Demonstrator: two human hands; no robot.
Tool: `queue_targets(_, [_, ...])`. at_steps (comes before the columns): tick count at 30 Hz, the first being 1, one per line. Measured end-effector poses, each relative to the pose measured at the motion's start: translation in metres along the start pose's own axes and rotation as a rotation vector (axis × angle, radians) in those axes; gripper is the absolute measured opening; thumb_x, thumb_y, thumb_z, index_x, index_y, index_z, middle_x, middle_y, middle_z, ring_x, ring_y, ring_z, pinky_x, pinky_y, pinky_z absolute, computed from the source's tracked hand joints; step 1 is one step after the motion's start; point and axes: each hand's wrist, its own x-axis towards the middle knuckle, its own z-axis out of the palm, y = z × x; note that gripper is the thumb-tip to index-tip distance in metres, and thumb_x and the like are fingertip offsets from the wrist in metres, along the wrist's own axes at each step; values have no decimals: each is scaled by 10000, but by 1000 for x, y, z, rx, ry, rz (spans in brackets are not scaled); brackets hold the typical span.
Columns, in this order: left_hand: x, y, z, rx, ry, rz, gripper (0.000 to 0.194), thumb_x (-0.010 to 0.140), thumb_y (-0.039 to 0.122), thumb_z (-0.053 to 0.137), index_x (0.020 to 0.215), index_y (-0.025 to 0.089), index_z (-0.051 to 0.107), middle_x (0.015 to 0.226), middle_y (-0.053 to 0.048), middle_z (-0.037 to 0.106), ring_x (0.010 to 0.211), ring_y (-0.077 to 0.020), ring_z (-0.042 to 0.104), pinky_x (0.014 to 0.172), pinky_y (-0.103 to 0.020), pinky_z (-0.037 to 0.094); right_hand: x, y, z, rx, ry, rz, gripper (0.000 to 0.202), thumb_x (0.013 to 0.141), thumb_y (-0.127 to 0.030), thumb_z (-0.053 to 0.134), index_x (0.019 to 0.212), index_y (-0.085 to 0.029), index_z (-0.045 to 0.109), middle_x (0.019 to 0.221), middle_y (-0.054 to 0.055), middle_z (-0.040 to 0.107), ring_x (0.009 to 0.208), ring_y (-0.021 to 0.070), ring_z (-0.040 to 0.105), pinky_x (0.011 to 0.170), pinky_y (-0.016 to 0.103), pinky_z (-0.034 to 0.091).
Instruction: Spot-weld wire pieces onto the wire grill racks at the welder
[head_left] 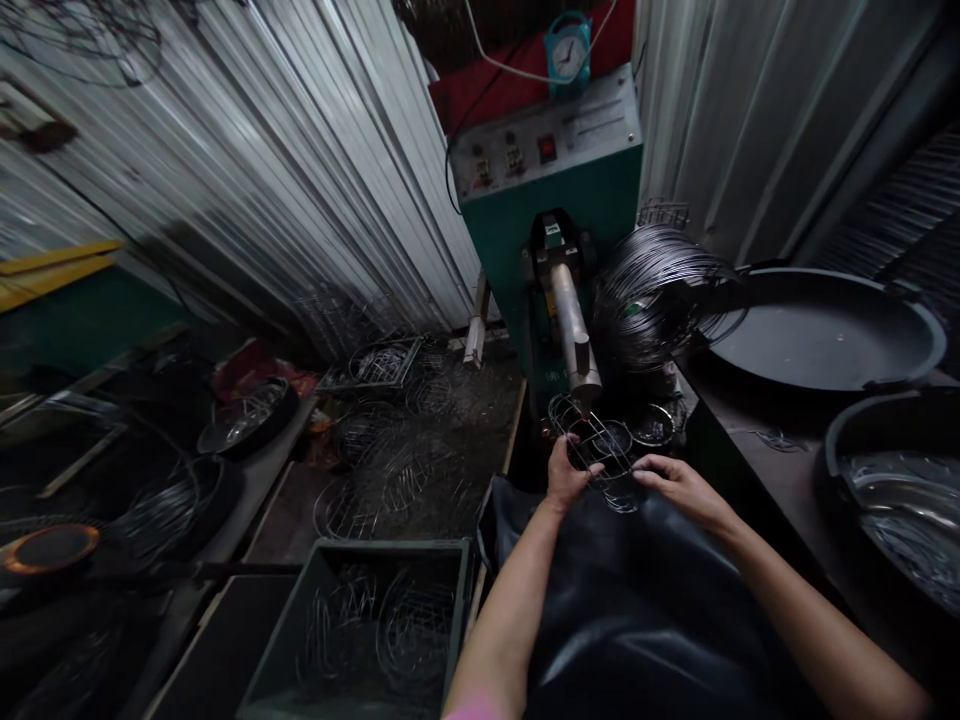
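A round wire basket [602, 437] of thin metal rods is held in front of me, tilted under the tip of a spot welder's arm [574, 335]. The fingers of my left hand [568, 475] are closed on its left and lower rim. At the right rim, my right hand [679, 488] pinches the wire between thumb and fingers. A small reddish glow shows where the welder's tip meets the wire. Below the basket, a black apron [637, 600] covers my lap.
The green welding machine [495, 235] carries a clock [568, 55]. A wire coil [652, 290] hangs at its right, near a wide black pan [810, 330] and a deep basin [844, 440]. At lower left, a green crate [281, 635] holds wire pieces; more wire parts [405, 470] lie behind it.
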Motion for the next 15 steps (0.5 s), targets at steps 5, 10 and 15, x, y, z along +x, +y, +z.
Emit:
queue_targets(5, [4, 1, 4, -65, -21, -67, 551, 546, 297, 790, 984, 203, 470, 950, -34, 560, 905, -189, 555, 837, -343, 433, 11, -12, 5, -44, 34, -91, 374, 689, -540, 593, 783, -178, 590, 702, 8, 588, 659, 160, 540, 615, 257, 427])
queue_targets(10, [9, -2, 7, -169, 3, -103, 559, 535, 285, 794, 970, 197, 454, 894, -12, 544, 849, -156, 557, 784, -301, 452, 27, -25, 9, -124, 86, -161, 322, 697, -500, 555, 742, -184, 588, 685, 3, 581, 660, 163, 529, 621, 259, 413])
queue_targets(15, [20, -8, 5, -204, 33, -166, 584, 509, 251, 808, 978, 197, 463, 876, -10, 551, 863, -158, 556, 805, -312, 446, 45, -35, 12, -195, 126, -216, 291, 704, -472, 538, 718, -186, 588, 670, 7, 582, 663, 166, 522, 603, 256, 397])
